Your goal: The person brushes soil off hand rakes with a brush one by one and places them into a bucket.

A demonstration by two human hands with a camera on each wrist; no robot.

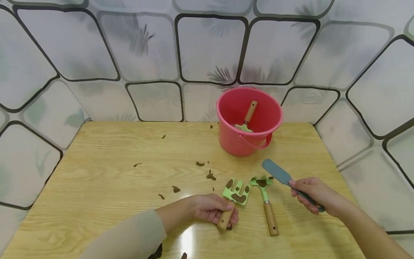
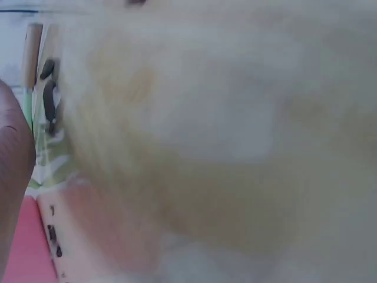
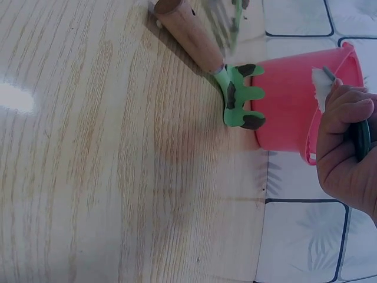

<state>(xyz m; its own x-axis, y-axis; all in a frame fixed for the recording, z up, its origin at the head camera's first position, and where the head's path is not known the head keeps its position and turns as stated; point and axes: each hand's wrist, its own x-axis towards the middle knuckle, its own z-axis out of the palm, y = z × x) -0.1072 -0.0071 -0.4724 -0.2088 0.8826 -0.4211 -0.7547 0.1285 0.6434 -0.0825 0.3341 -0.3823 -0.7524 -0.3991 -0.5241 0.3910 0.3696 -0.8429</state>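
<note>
My left hand (image 1: 211, 208) grips the wooden handle of a small green garden fork (image 1: 238, 192) with brown patches on its tines. In my right hand (image 1: 318, 194) is a grey-blue spatula (image 1: 277, 172), held by its dark handle with the blade pointing toward the bucket. Between the hands lies a green hand rake (image 1: 265, 196) with a wooden handle and brown dirt on its head. Much of the left wrist view is blurred, with only part of the left hand (image 2: 12, 147) showing. The right wrist view shows the right hand (image 3: 347, 144) with fingers curled round the dark handle.
A pink bucket (image 1: 236, 144) stands at the back right of the wooden table (image 1: 113, 172), its handle hanging at the front. Inside it leans another green tool (image 1: 249, 113) with a wooden handle. Brown crumbs (image 1: 211, 175) are scattered over the tabletop. A patterned wall rises behind.
</note>
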